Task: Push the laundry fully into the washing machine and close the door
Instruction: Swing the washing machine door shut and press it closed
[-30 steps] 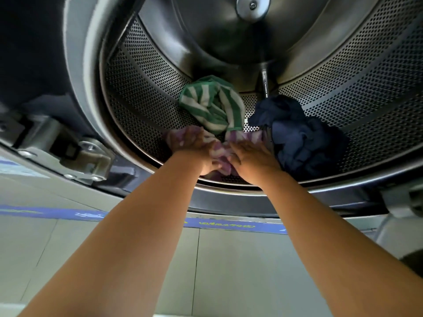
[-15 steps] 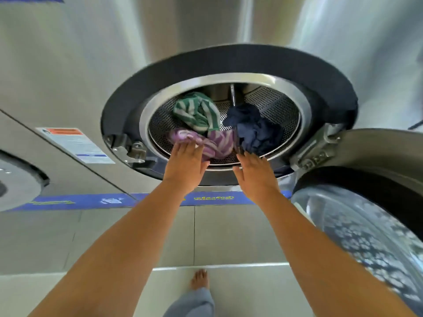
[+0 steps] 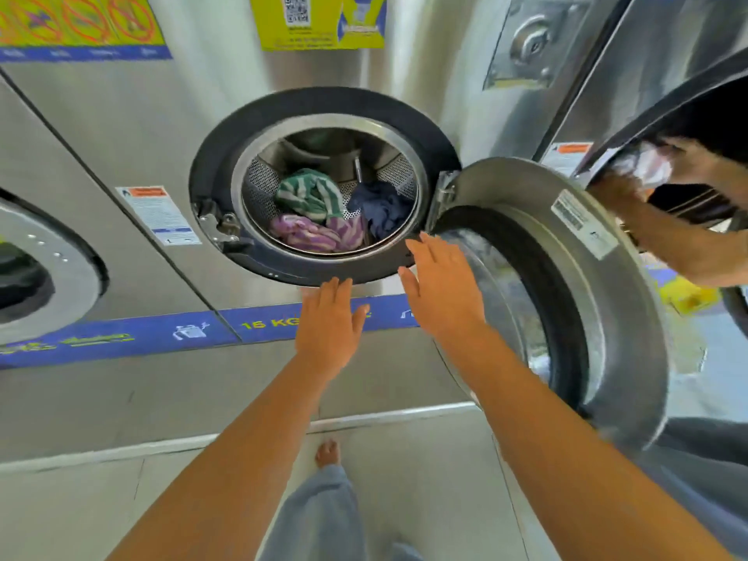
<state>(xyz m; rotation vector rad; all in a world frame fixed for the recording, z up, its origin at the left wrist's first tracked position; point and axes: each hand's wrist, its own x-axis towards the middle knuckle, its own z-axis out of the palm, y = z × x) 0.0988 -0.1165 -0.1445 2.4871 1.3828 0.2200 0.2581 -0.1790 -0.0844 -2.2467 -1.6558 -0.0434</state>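
The washing machine's round opening faces me, with its drum holding a green striped cloth, a purple striped cloth and a dark blue garment. All three lie inside the drum. The steel door hangs open on the right, hinged beside the opening. My left hand hovers below the opening's lower rim, fingers apart, holding nothing. My right hand is open too, near the door's inner edge at the lower right of the opening.
Another person's arm reaches into the neighbouring machine at the right with white laundry. A shut washer door sits at the left. My bare foot stands on the tiled floor below. A yellow object lies behind the open door.
I have stepped back from the drum. Both hands let go of the purple cloth and drew out of the opening; the right hand has shifted toward the open door.
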